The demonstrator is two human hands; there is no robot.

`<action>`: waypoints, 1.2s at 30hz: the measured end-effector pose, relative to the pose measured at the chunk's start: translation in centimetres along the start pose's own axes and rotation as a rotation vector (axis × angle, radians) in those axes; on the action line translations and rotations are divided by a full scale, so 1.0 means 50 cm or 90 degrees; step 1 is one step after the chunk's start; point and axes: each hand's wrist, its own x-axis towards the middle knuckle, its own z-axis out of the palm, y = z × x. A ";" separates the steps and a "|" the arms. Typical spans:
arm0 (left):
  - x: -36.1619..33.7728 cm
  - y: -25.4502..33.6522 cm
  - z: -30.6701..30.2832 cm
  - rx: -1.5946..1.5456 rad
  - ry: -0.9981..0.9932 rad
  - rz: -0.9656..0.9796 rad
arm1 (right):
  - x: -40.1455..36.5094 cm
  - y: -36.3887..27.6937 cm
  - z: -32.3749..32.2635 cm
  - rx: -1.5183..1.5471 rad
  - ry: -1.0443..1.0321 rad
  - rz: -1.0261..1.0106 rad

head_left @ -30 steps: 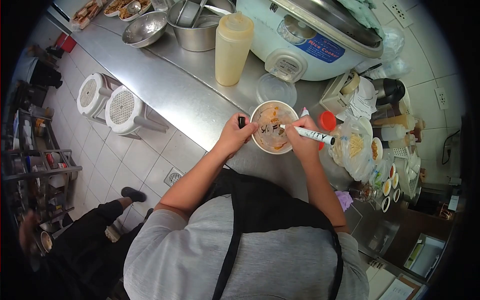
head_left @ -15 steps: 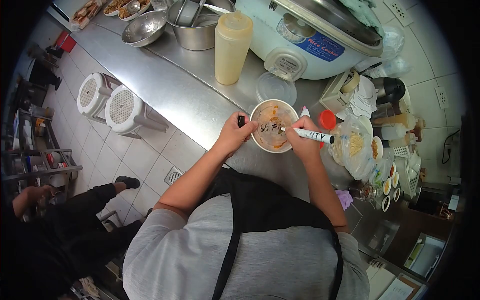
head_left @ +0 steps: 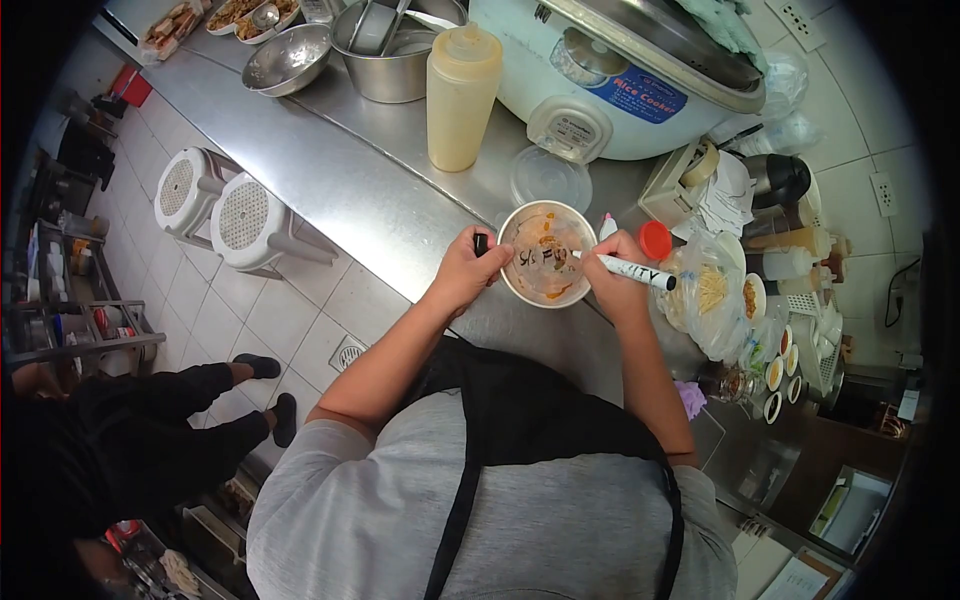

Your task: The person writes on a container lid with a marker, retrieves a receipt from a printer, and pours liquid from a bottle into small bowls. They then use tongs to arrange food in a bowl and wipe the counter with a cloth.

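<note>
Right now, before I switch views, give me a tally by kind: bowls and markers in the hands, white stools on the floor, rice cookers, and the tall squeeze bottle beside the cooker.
Bowl in the left hand: 1
Marker in the right hand: 1
White stools: 2
Rice cooker: 1
Squeeze bottle: 1
Total: 6
</note>
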 end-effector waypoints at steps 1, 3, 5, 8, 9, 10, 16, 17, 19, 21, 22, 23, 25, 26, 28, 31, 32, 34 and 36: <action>0.000 -0.001 -0.001 -0.002 0.000 -0.002 | -0.001 0.004 -0.003 0.019 -0.007 0.003; 0.002 -0.003 -0.002 -0.006 -0.001 -0.005 | -0.002 0.005 -0.003 0.027 -0.007 -0.007; 0.002 -0.002 0.001 0.000 0.006 -0.004 | -0.003 -0.001 0.006 0.006 0.005 -0.032; 0.003 -0.001 0.000 0.067 0.019 0.040 | -0.001 -0.010 0.005 -0.051 0.017 -0.018; 0.005 -0.001 -0.003 0.100 0.025 0.063 | 0.003 0.006 -0.006 -0.052 0.032 -0.082; 0.007 -0.002 -0.012 0.111 0.049 0.069 | 0.005 0.009 -0.020 -0.022 0.054 -0.062; -0.021 0.038 -0.145 0.152 0.281 0.119 | -0.004 0.004 -0.074 0.116 0.131 -0.010; -0.029 0.053 -0.174 0.143 0.324 0.104 | -0.006 -0.002 -0.076 0.147 0.134 0.008; -0.028 0.079 -0.215 0.036 0.393 0.163 | -0.007 -0.007 -0.073 0.194 0.130 0.038; -0.016 0.108 -0.250 -0.008 0.453 0.176 | -0.007 -0.016 -0.059 0.227 0.112 0.059; -0.007 0.121 -0.278 0.027 0.441 0.156 | -0.006 -0.013 -0.054 0.222 0.098 0.052; 0.008 0.129 -0.294 0.018 0.445 0.167 | -0.004 -0.006 -0.047 0.218 0.083 0.045; 0.036 0.149 -0.299 0.002 0.457 0.184 | 0.000 -0.005 -0.034 0.238 0.050 0.049; 0.049 0.157 -0.296 -0.006 0.464 0.191 | 0.001 -0.011 -0.029 0.243 0.041 0.045; 0.060 0.160 -0.282 -0.042 0.474 0.220 | 0.003 -0.024 -0.021 0.252 0.024 0.039; 0.061 0.129 -0.223 -0.090 0.490 0.273 | 0.000 -0.037 -0.018 0.301 0.023 0.060; 0.055 0.092 -0.211 0.003 0.453 0.265 | 0.000 -0.043 -0.016 0.327 0.028 0.071; 0.020 0.039 -0.119 0.151 0.318 0.179 | -0.002 -0.059 -0.011 0.317 0.013 0.047; 0.012 -0.016 -0.038 0.318 0.128 0.297 | -0.003 -0.075 -0.005 0.304 -0.004 0.057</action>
